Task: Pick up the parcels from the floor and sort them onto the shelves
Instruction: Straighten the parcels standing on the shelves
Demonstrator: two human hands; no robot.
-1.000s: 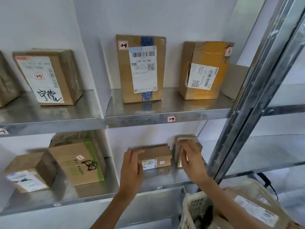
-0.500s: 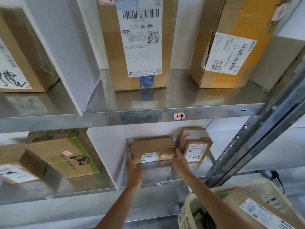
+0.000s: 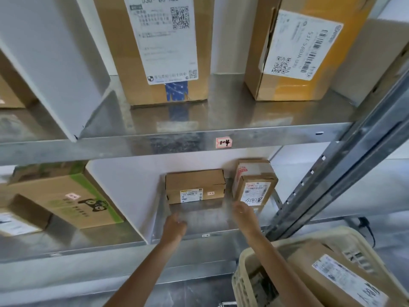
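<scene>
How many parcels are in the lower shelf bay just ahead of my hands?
2. A flat brown box sits at the back, and a smaller taped box stands just right of it. None seems hidden behind them.

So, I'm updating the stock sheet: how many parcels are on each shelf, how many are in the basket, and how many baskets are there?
parcels on the upper shelf: 3
parcels on the lower shelf: 4
parcels in the basket: 1 in view
baskets: 1
Total: 8 parcels and 1 basket, 9 things
</scene>
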